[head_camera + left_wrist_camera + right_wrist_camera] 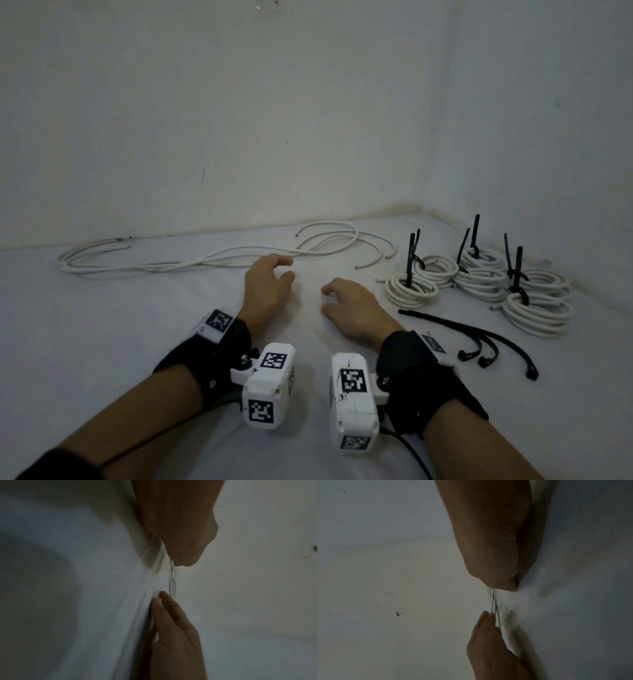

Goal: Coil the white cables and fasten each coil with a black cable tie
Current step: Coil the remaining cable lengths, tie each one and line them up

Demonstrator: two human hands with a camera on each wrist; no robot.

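Note:
Several loose white cables (212, 260) lie stretched along the foot of the back wall; the wrist views show them as thin lines (172, 582) (494, 604) far ahead. My left hand (286, 269) (185, 540) rests on the white surface just in front of them, fingers loosely curled, holding nothing. My right hand (334, 299) (491, 547) lies palm down beside it, also empty. Several coils (479, 284) of white cable, each with a black tie standing up from it, sit at the right. Three loose black cable ties (479, 339) lie right of my right wrist.
A white sheet (137, 325) covers the surface. Plain walls (239, 120) meet in a corner behind the coils. Each wrist view shows the other hand's fingers (173, 626) (488, 646) lying on the sheet.

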